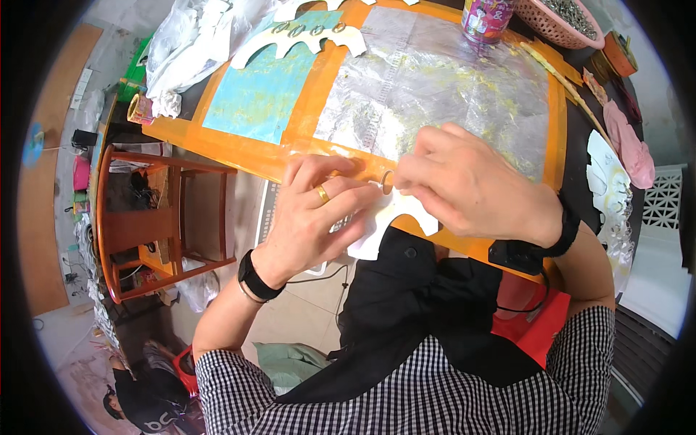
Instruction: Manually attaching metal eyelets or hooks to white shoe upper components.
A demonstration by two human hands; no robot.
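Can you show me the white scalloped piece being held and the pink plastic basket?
White scalloped piece [381, 217], head view: left of its curved cutout.
Pink plastic basket [554, 30], head view: its outer wall.

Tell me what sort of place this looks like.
Probably a small, informal workshop for handwork. The work table is lined with orange tape, a pink basket at its far right holds small metal pieces, and a scalloped white piece with metal rings lies there too.

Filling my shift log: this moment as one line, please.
left hand: holds white scalloped sheet | right hand: at thin metal ring | upper right: pink plastic basket
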